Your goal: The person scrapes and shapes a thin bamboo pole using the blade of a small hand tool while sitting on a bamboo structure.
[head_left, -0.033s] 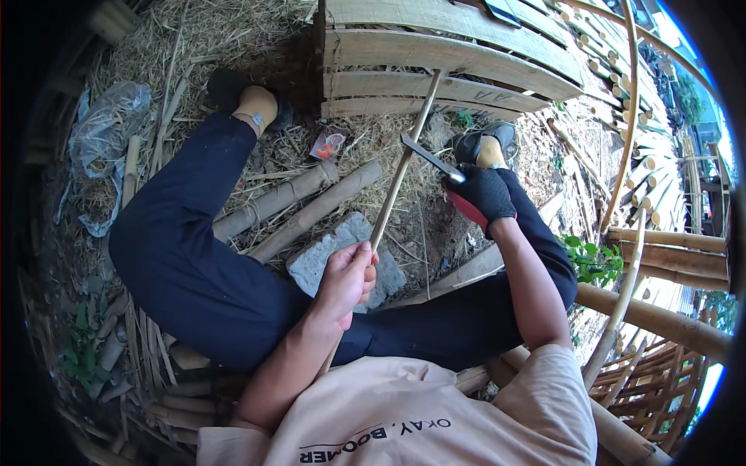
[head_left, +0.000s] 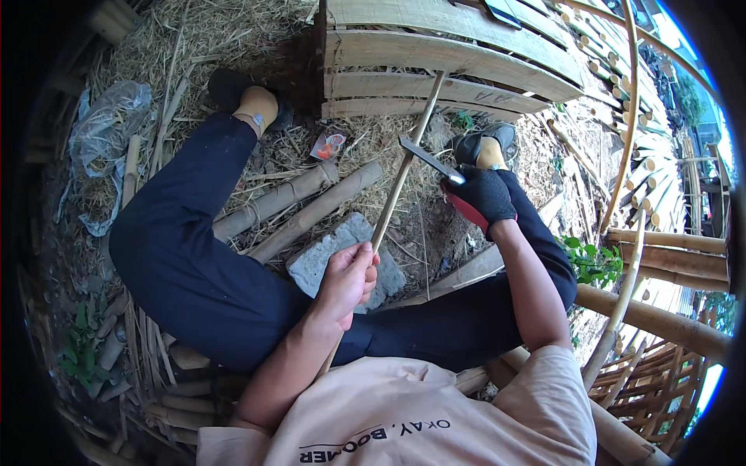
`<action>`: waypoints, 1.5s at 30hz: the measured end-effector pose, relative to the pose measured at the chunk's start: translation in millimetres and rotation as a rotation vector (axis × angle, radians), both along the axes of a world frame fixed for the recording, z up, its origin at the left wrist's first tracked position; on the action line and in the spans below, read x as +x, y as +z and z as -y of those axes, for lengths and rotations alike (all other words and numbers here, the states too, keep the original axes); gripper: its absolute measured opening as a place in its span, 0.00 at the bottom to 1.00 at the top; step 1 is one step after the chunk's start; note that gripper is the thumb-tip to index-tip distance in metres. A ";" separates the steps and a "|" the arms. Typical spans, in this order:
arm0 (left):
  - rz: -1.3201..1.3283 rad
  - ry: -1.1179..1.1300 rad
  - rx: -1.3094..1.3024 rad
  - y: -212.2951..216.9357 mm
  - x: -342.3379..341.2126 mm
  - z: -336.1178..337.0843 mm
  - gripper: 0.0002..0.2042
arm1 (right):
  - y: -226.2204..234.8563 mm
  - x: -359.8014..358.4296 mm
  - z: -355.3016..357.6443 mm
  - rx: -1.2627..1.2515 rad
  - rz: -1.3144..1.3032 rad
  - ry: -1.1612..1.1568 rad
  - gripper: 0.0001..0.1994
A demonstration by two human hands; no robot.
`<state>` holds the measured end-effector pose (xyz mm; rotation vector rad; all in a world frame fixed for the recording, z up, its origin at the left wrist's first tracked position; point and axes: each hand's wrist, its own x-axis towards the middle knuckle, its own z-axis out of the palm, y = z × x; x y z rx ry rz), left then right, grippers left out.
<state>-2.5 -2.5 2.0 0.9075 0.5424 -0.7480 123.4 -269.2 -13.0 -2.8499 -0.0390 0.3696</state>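
My bare left hand (head_left: 351, 281) is closed around a long thin bamboo strip (head_left: 395, 189). The strip slants up and away, its far end lying in front of a slatted wooden crate; the near end passes beneath my left forearm toward my shirt. In a black and red glove, my right hand (head_left: 483, 197) grips a knife (head_left: 432, 160), whose handle is mostly hidden in the fingers. Its blade crosses the strip well beyond my left hand and appears to touch it. A rough grey concrete block (head_left: 342, 247) lies on the ground below the strip.
The wooden crate (head_left: 443, 54) stands ahead, with a dark flat device (head_left: 503, 12) on top. Cut bamboo poles (head_left: 311, 211) lie between my legs. A clear plastic bag (head_left: 109, 128) rests on straw at left. Bamboo poles and stacked bamboo (head_left: 649, 175) fill the right side.
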 end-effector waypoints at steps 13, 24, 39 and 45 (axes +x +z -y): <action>0.010 -0.056 0.040 2.1 -1.8 4.0 0.14 | 5.1 -14.1 -24.1 -0.008 0.038 0.160 0.13; 0.010 -0.065 0.043 1.4 -1.8 0.7 0.14 | -6.3 11.7 8.2 -0.045 0.020 -0.070 0.17; 0.034 -0.063 0.077 4.7 -1.8 3.7 0.13 | 9.1 -4.9 -24.8 0.020 0.077 0.286 0.15; 0.022 -0.064 0.079 5.0 -1.2 4.2 0.14 | -9.7 28.3 8.1 -0.045 0.105 -0.098 0.16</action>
